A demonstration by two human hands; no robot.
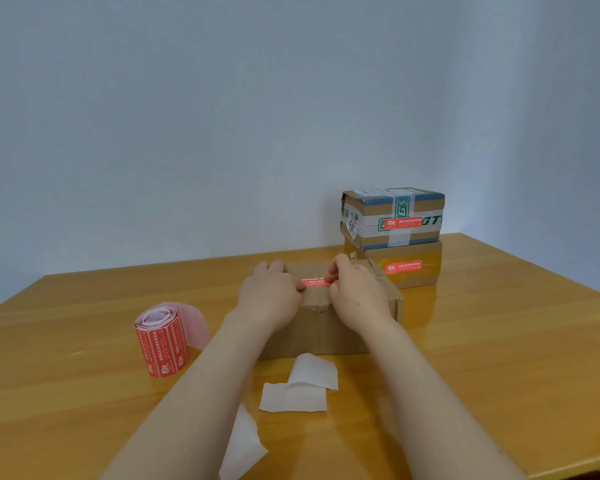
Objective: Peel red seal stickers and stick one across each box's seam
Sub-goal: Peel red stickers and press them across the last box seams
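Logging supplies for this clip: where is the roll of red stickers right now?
In the head view, the sticker roll sits on the table at left, just outside the left forearm and left of the cardboard box being sealed.

Bare forearms (205, 375) show from the frame's lower edge up to its centre; the left hand (269, 296) and right hand (355, 295) are likewise bare.
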